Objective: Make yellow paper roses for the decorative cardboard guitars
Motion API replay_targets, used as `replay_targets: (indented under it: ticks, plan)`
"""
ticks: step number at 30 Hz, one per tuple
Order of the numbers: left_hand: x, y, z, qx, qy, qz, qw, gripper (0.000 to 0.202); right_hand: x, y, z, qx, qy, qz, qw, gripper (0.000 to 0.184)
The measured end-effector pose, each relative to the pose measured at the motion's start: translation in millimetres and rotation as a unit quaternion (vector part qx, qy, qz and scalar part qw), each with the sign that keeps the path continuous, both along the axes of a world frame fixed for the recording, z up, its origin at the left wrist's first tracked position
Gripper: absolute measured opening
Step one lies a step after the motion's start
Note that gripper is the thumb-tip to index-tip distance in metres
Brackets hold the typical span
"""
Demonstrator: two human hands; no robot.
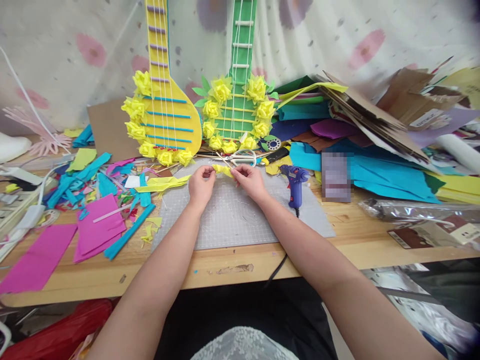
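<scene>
Between my two hands stretches a short piece of yellow crepe paper (223, 170), over the grey cutting mat (232, 225). My left hand (201, 186) pinches one end of it, and my right hand (248, 180) pinches the other. A thin stick seems to cross just behind the paper. Scissors with white handles (243, 158) lie beyond my fingers. Left of my left hand rests a folded yellow paper strip (163, 183). A blue glue gun (295, 187) lies on the mat to the right of my right hand.
A yellow paper instrument (172, 120) and a green one (238, 107), both trimmed with yellow paper flowers, stand at the back. Pink paper sheets (99, 227) and blue scraps cover the left. Stacked cardboard (375, 120) and blue paper (390, 172) crowd the right.
</scene>
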State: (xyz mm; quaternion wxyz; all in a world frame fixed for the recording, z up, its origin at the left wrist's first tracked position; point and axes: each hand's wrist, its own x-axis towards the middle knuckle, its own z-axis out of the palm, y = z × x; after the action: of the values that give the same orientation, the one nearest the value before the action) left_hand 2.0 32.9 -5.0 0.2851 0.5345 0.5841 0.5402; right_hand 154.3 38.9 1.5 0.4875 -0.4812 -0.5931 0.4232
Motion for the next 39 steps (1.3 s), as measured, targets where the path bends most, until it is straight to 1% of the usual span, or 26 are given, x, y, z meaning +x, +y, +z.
replay_targets:
  ticks: [7, 12, 14, 16, 18, 20, 23, 25, 32, 37, 39]
  plan:
    - [-1, 0, -0.3, 0.026, 0.025, 0.001, 0.999, 0.011, 1, 0, -0.5, 0.009, -0.012, 0.006, 1.000, 0.028]
    - [1, -4, 6.2, 0.018, 0.015, 0.019, 1.000, 0.011, 0, 0, -0.5, 0.008, -0.012, 0.023, 1.000, 0.031]
    - [3, -7, 10.3, 0.034, 0.046, 0.030, 0.998, 0.010, -1, -1, -0.8, -0.001, -0.001, 0.039, 0.999, 0.033]
    - [5, -11, 14.0, 0.065, 0.094, 0.032, 0.993, 0.009, -2, -1, -1.5, -0.008, 0.004, 0.048, 0.999, 0.034]
    - [7, -14, 16.6, 0.099, 0.138, 0.028, 0.985, 0.010, -2, -1, -2.5, -0.005, -0.001, 0.033, 0.999, 0.033]
    - [8, -15, 18.1, 0.124, 0.172, 0.027, 0.977, 0.013, 0, 0, -3.4, 0.006, -0.007, -0.011, 1.000, 0.032]
    - [10, -16, 19.2, 0.133, 0.210, 0.028, 0.968, 0.020, 3, 3, -4.5, 0.016, -0.004, -0.077, 0.997, 0.032]
    - [11, -17, 19.9, 0.130, 0.232, 0.021, 0.964, 0.023, 5, 4, -5.2, 0.014, 0.002, -0.094, 0.995, 0.031]
    - [12, -17, 18.1, 0.141, 0.282, 0.000, 0.949, 0.026, 6, 6, -5.2, 0.016, 0.010, -0.094, 0.995, 0.032]
    - [13, -14, 14.9, 0.147, 0.297, 0.010, 0.943, 0.027, 7, 7, -6.2, 0.018, -0.004, -0.083, 0.996, 0.035]
    - [15, -13, 14.3, 0.148, 0.307, 0.015, 0.940, 0.027, 7, 8, -6.7, 0.038, -0.017, -0.082, 0.996, 0.032]
